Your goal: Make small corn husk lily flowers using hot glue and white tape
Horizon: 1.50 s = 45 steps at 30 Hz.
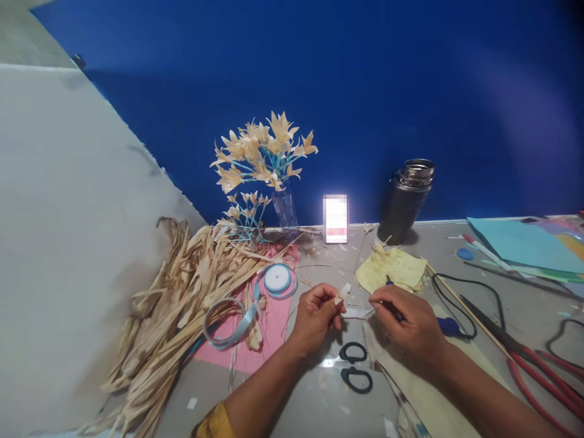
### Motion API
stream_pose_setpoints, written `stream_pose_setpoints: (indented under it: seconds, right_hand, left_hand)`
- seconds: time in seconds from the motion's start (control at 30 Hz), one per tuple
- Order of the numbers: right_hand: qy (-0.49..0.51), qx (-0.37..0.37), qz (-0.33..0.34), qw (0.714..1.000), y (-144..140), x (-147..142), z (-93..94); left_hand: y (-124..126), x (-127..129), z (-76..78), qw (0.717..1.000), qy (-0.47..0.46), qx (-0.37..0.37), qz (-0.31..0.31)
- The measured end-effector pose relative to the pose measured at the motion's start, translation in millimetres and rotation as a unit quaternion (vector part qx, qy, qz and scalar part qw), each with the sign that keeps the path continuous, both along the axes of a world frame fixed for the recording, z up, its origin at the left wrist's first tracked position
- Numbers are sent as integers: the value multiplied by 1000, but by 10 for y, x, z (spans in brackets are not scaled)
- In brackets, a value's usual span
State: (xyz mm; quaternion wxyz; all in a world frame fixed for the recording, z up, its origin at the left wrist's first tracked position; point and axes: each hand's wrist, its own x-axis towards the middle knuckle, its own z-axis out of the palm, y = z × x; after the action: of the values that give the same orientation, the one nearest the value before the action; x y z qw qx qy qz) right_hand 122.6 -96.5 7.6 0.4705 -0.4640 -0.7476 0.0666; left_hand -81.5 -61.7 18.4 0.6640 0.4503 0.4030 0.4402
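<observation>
My left hand (pixel 322 310) is closed in a pinch on a small pale piece of dried husk (pixel 345 291), whose tip sticks up past the fingertips. Just to its right, my right hand (pixel 406 313) has thumb and fingers pressed together; what they hold is too small to make out. A thin wire-like strand (pixel 358 317) runs between the two hands. Below them lie black-handled scissors (pixel 356 368), with the blades partly behind my left wrist. A crumpled yellow paper (pixel 392 271) with scraps on it lies beyond my right hand.
At left is a heap of dried corn husks (pixel 168 316) beside pink paper (pixel 274 340), a ribbon spool (pixel 277 278) and a tape roll (pixel 223 322). Husk flowers (pixel 264 146) stand in a glass vase (pixel 285 213). A dark flask (pixel 404 204) and large red-handled shears (pixel 542 371) are at right.
</observation>
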Motion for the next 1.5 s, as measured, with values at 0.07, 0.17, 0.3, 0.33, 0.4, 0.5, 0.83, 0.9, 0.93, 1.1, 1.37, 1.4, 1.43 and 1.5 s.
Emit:
stream_pose_setpoints:
  seconds: [0.07,0.17,0.3,0.33,0.4,0.5,0.83,0.9,0.93,1.1,1.37,1.4,1.43,1.5]
  right_hand:
    - [-30,-8,-7,1000,22,17,-42]
    - [-68,-19,-22,997,57,53,-98]
    - [-96,-17,-43,994,95,101,-148]
    - [-102,-18,-46,994,100,110,-151]
    - [-109,-25,-51,992,107,122,-144]
    - [-102,-40,-61,992,113,132,-107]
    - [-135,-135,-76,979,52,131,129]
    - [-158,-135,-68,976,33,102,209]
    - [-161,-127,-62,977,27,80,246]
    - [-141,-92,-25,985,28,-124,265]
    - [-102,-49,-24,993,46,-298,-148]
    - [-114,-37,-24,992,53,-273,-184]
    - [-127,-34,-26,991,60,-247,-211]
    - [-152,-43,-38,987,75,-199,-245]
  left_hand:
    - [23,-20,-59,1000,2,2,2]
    - [67,-37,-123,1000,-19,-2,-8]
    - [112,-43,-152,997,-73,-19,-20]
    - [119,-43,-151,996,-82,-24,-22]
    - [129,-49,-134,995,-94,-32,-23]
    - [127,-98,-48,994,-97,-47,-8]
    - [20,-429,158,989,95,69,95]
    - [19,-416,73,993,65,23,94]
    - [18,-403,35,995,45,0,92]
    - [-11,-379,-2,992,60,20,114]
    - [-37,-443,-2,983,110,82,124]
    - [-35,-445,-6,983,109,80,123]
    - [-33,-445,-9,984,107,75,122]
    - [-26,-445,-7,987,96,57,119]
